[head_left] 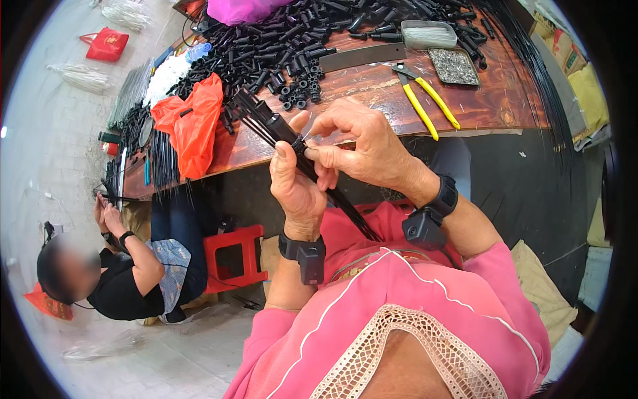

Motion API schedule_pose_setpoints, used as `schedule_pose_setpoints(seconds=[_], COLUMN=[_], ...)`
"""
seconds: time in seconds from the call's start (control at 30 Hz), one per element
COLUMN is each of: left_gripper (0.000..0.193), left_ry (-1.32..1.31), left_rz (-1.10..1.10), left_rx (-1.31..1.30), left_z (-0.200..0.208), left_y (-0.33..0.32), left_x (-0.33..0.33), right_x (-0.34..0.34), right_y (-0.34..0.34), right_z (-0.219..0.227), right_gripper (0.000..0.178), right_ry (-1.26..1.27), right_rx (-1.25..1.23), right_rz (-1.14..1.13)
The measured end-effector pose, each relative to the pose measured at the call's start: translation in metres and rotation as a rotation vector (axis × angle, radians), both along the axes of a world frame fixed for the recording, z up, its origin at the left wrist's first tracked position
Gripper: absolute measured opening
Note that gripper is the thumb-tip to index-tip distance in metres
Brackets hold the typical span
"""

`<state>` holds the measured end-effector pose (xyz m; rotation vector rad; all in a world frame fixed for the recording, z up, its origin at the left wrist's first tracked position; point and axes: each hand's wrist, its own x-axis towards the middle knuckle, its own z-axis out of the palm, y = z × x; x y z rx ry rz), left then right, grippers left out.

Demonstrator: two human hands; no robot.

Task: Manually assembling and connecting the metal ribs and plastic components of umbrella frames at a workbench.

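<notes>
My left hand [297,194] is closed around a bundle of thin black rods [274,125], with thicker black tubular ends at the top. The bundle slants down from the table's front edge towards my lap. My right hand [364,141] is pinched at the bundle, just above the left hand's fingers. A thin pale strand shows by its fingertips, perhaps a wire or tie; it is too fine to name. On the table nearby lie pliers [425,100] with yellow handles, jaws pointing away from me.
Black plastic tubes [266,56] heap across the wooden table [495,106]. A flat metal bar [362,58], a clear box [428,34] and a tray of small metal pieces [454,67] lie behind the pliers. An orange-red bag [193,126] hangs over the edge. A co-worker [126,282] sits left, beside a red stool [232,259].
</notes>
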<state>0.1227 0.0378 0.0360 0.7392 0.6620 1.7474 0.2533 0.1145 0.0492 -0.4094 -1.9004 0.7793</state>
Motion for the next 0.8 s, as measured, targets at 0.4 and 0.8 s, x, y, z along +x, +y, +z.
schedule_pose_setpoints(seconds=[0.4,0.8], left_gripper=[0.061,0.055], left_ry=[0.058,-0.007], left_rz=[0.017,0.029], left_rx=[-0.045,-0.069], left_z=[0.0,-0.001], left_y=[0.007,0.012], left_x=[0.005,0.005], right_x=[0.006,0.01], right_y=[-0.009,-0.017], right_z=[0.026,0.007], right_gripper=[0.018,0.009], right_ry=[0.08,-0.013], right_rx=[-0.888,-0.077], right_rz=[0.324,-0.116])
